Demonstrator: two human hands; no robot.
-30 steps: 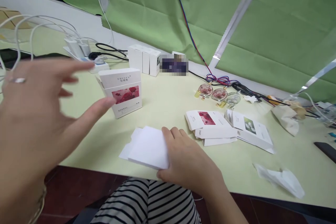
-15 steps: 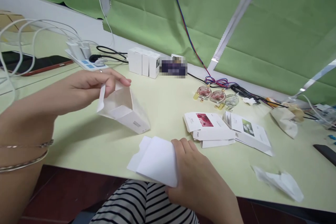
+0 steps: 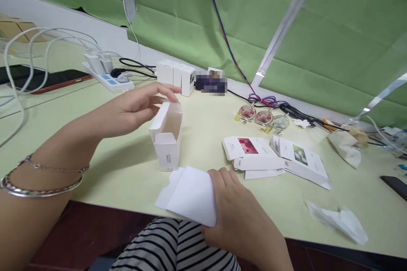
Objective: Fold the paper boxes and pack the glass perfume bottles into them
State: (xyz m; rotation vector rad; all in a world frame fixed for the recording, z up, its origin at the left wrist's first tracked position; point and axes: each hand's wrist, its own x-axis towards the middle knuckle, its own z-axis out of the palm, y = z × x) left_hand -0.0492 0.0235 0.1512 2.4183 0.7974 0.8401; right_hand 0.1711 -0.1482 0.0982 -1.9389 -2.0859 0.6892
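Note:
A white cardboard box stands upright on the table, its top open and its flaps raised; small dark print marks the side facing me. At its far upper edge is my left hand, fingers stretched out over the back rim and not closed round it; the fingertips seem to touch or nearly touch the box. My right hand grips a folded white cardboard piece with a notched left edge, at the table's front edge over my lap. The thumb is below it and the fingers on top.
Two opened white boxes lie flat, one with a red flower picture, one with a green picture. Behind them are round glass bottles. Several white boxes, a power strip, phones and crumpled paper are around.
My left hand has moved right with the tilted box, which now stands upright on the table, and its fingers have loosened. My right hand and the folded cardboard piece have barely moved.

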